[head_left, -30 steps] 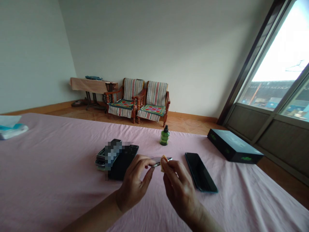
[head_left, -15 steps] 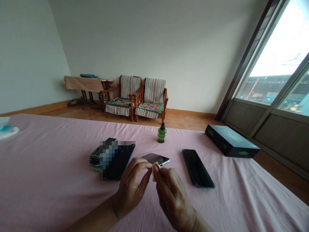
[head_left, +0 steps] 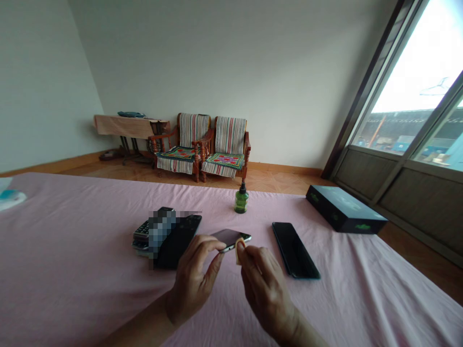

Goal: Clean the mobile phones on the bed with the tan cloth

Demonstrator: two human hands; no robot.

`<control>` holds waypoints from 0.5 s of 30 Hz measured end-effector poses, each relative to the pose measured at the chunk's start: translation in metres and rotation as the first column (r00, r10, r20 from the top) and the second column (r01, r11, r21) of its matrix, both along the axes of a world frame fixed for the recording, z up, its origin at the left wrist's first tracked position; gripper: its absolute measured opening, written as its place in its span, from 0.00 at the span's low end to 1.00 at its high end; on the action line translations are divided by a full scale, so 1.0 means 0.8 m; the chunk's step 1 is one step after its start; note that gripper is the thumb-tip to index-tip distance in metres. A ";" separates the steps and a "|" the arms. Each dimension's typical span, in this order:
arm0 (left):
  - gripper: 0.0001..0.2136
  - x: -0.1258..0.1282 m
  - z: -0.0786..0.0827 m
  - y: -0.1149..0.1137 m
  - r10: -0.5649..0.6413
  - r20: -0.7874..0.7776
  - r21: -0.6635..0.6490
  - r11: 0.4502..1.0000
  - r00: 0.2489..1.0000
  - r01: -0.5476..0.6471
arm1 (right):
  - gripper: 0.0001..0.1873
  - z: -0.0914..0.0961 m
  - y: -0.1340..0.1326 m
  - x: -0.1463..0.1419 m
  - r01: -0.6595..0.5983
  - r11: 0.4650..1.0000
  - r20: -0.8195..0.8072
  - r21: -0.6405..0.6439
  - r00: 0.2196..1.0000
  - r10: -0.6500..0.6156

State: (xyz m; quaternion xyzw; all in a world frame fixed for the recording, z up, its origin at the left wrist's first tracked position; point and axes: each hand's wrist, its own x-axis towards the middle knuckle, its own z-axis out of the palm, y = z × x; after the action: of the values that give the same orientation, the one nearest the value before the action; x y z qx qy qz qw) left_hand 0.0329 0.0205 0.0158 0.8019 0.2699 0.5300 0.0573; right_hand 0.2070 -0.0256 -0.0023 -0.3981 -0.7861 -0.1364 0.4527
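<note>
My left hand (head_left: 195, 279) pinches a small dark phone (head_left: 231, 237) by its near edge and holds it just above the pink tablecloth (head_left: 72, 250). My right hand (head_left: 265, 286) pinches a small yellow-orange cloth (head_left: 239, 246) and holds it against the phone's near right edge. A larger black phone (head_left: 294, 249) lies flat on the cloth to the right of my hands. A pile of dark phones (head_left: 170, 237), partly blurred out, lies to the left.
A small green bottle (head_left: 241, 199) stands behind the hands. A dark flat box (head_left: 345, 208) sits at the table's right edge. A white and blue packet (head_left: 9, 197) lies far left. Two striped armchairs (head_left: 206, 154) and a side table (head_left: 126, 126) stand by the back wall.
The phone in my left hand has tilted flatter, showing more of its screen. My right hand with the cloth has shifted slightly along the phone's near edge. The view has drifted a little.
</note>
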 end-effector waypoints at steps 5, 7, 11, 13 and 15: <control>0.07 0.000 0.000 -0.003 -0.014 -0.001 0.008 1.000 1.000 0.014 | 0.30 -0.003 0.014 0.014 0.146 0.989 -0.148 0.022 0.979 -0.141; 0.07 0.000 0.000 -0.003 -0.018 0.000 0.006 1.000 1.000 0.018 | 0.30 -0.007 0.015 0.013 0.138 0.990 -0.165 0.002 0.977 -0.136; 0.08 0.001 -0.001 -0.003 -0.027 0.010 0.014 1.000 1.000 0.027 | 0.31 -0.015 0.009 0.000 0.063 0.998 -0.144 -0.014 0.987 -0.064; 0.08 0.002 -0.001 -0.003 -0.033 0.020 0.022 0.999 0.999 0.032 | 0.32 -0.017 0.005 -0.008 0.022 1.000 -0.109 -0.018 0.994 -0.024; 0.08 0.003 -0.001 -0.003 -0.042 0.032 0.020 0.999 0.999 0.042 | 0.33 -0.017 0.001 -0.015 -0.019 1.000 -0.071 -0.025 0.997 0.017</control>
State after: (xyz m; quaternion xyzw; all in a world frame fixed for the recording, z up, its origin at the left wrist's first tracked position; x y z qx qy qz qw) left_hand 0.0356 0.0182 0.0152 0.7992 0.2471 0.5440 0.0652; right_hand 0.1954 -0.0245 -0.0158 -0.4015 -0.7747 -0.1082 0.4764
